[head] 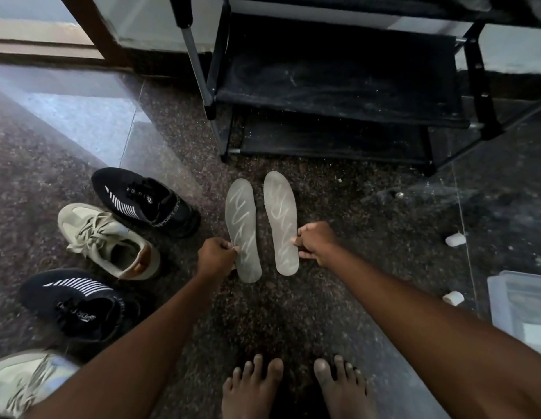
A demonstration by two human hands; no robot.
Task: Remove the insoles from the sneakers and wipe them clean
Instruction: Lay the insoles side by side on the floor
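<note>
Two grey insoles with pale squiggle marks lie side by side on the dark speckled floor. My left hand (216, 257) pinches the left edge of the left insole (242, 222) near its heel. My right hand (316, 243) pinches the right edge of the right insole (279, 216) near its heel. To the left lie two black sneakers (145, 202) (79, 303) with white stripes and a beige sneaker (107, 240). A second beige sneaker (21, 379) shows at the bottom left corner.
A black shoe rack (338, 86) stands just beyond the insoles. A translucent plastic box (519, 306) sits at the right edge, with two small white bits (455, 239) (452, 297) on the floor near it. My bare feet (293, 388) are at the bottom.
</note>
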